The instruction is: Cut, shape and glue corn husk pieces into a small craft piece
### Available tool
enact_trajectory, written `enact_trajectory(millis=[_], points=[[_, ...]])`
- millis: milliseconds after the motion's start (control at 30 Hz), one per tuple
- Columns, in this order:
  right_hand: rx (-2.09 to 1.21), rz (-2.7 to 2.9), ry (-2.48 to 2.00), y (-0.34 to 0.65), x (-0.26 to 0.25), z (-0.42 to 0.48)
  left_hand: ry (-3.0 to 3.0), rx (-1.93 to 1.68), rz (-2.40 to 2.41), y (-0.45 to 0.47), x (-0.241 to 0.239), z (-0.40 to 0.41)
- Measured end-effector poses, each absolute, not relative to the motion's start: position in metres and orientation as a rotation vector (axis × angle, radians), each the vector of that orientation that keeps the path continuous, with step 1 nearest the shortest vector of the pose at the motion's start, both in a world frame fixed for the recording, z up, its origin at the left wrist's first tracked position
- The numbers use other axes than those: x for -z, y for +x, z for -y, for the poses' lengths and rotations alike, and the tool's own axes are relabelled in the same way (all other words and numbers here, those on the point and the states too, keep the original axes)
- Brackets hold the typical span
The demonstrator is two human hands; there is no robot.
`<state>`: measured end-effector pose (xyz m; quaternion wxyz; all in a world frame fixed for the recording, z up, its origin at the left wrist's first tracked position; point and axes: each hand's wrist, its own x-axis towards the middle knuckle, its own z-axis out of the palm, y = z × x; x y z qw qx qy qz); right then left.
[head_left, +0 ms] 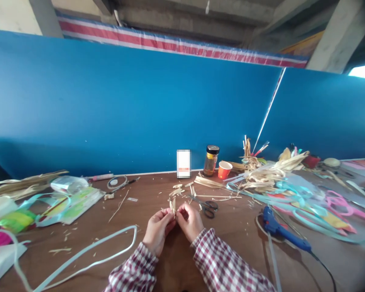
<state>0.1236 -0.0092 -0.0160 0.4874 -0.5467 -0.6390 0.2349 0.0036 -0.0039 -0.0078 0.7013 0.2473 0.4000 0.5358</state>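
My left hand (pixel 158 228) and my right hand (pixel 190 221) meet over the middle of the brown table. Between their fingertips stands a small pale piece of dried husk (pixel 173 206), pinched from both sides. Its lower end is hidden by the fingers. Just beyond the hands lie several husk scraps (pixel 178 190). Dark-handled scissors (pixel 209 207) rest on the table right beside my right hand, their blades pointing toward the scraps.
A blue glue gun (pixel 281 231) lies at the right with its cord. Pink scissors (pixel 342 205), ribbons and a husk heap (pixel 267 174) crowd the right. A lidded jar (pixel 211 161) and paper cup (pixel 224 170) stand behind. A pale tube loop (pixel 100 243) lies front left.
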Motion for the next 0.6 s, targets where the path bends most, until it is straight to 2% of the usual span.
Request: enact_trajectory(millis=[600], points=[[-0.529,1.586,-1.332,0.1247,0.0211,0.0143,0.548,-1.184,-0.895,0.0041,0.0073,0.006]])
